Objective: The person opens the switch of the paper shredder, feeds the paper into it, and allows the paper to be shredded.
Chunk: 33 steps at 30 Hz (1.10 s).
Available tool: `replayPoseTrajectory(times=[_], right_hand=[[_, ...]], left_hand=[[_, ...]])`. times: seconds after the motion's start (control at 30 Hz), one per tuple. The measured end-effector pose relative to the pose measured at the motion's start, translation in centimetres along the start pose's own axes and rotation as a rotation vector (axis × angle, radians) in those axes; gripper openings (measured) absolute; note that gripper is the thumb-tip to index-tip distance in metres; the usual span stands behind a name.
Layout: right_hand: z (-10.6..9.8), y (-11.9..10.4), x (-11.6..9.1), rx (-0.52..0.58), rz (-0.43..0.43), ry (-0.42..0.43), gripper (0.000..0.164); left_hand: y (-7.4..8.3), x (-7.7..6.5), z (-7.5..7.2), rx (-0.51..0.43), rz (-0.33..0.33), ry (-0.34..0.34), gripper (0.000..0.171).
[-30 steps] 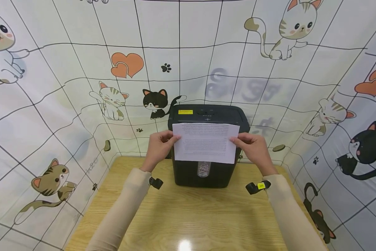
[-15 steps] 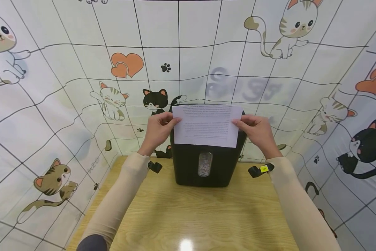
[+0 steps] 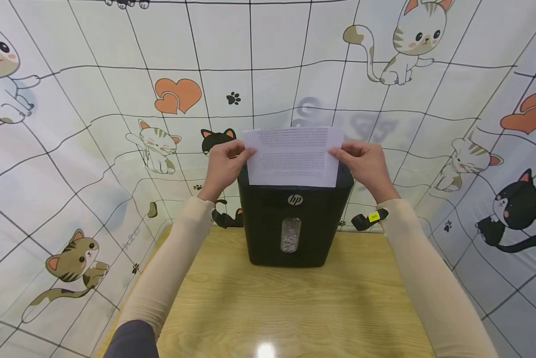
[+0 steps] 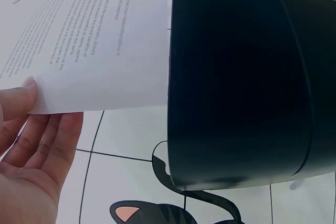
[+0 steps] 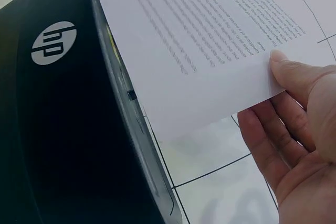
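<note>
A white sheet of printed paper (image 3: pixel 292 156) is held up over the top of a black HP paper shredder (image 3: pixel 268 219). My left hand (image 3: pixel 224 166) pinches the sheet's left edge between thumb and fingers. At the right edge, my right hand (image 3: pixel 365 161) pinches it the same way. In the right wrist view, the paper (image 5: pixel 184 40) stands beyond the shredder's top edge, and the thumb of the right hand (image 5: pixel 299 114) presses on its printed face. The left wrist view has the left hand (image 4: pixel 37 145) at a corner of the sheet. The shredder's slot is hidden behind the paper.
The shredder stands at the back of a wooden table (image 3: pixel 268 303). A clear window (image 3: pixel 291 235) in its front shows shredded bits. A white curtain (image 3: pixel 277 44) with cat drawings hangs close behind and on both sides.
Both hands have raised the paper from in front of the shredder to above its top. The HP logo, earlier covered by the sheet, now shows.
</note>
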State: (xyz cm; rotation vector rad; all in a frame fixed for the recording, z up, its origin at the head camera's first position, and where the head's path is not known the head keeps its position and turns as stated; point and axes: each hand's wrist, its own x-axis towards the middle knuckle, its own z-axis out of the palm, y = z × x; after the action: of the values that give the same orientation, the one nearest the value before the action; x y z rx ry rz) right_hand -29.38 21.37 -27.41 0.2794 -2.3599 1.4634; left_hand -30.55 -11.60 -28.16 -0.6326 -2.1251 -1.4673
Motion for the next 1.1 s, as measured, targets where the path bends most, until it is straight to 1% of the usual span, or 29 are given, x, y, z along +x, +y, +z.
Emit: replayPoseTrajectory(times=[0.07,0.13,0.27,0.37,0.5,0.63,0.73,0.87,0.97,1.1], right_hand=[[0.0,-0.1,0.4,-0.009,0.010,0.009,0.039],[0.0,-0.2,0.8,-0.019,0.022,0.022,0.039],[0.1,-0.4,1.6,-0.031,0.056,0.038,0.041],[0.3,-0.4,2.2,-0.015,0.062,0.031,0.040],[0.5,0.1,2.7,0.000,0.059,0.023,0.039],[0.6,1.0,2.9,-0.010,0.047,0.009,0.037],[0.6,1.6,3.0,-0.013,0.049,-0.002,0.038],[0.5,2.1,2.9,-0.044,0.078,-0.001,0.042],[0.5,2.2,2.9,-0.075,0.101,-0.006,0.045],[0.6,2.5,2.9,-0.089,0.119,-0.024,0.046]], left_hand=[[-1.0,0.7,0.1,0.001,-0.014,-0.002,0.016],[-1.3,1.2,0.1,0.002,-0.028,-0.006,0.018],[-1.6,2.1,0.1,0.021,-0.027,-0.005,0.020],[-1.7,2.6,0.2,0.043,-0.026,-0.001,0.019],[-2.0,3.0,0.3,0.063,-0.031,-0.014,0.017],[-2.4,3.2,0.7,0.066,-0.035,-0.038,0.015],[-2.7,3.1,0.9,0.047,-0.055,-0.063,0.015],[-2.9,3.0,1.1,0.050,-0.080,-0.090,0.015],[-3.1,2.9,1.2,0.061,-0.104,-0.097,0.015],[-3.6,2.7,1.2,0.081,-0.131,-0.106,0.017]])
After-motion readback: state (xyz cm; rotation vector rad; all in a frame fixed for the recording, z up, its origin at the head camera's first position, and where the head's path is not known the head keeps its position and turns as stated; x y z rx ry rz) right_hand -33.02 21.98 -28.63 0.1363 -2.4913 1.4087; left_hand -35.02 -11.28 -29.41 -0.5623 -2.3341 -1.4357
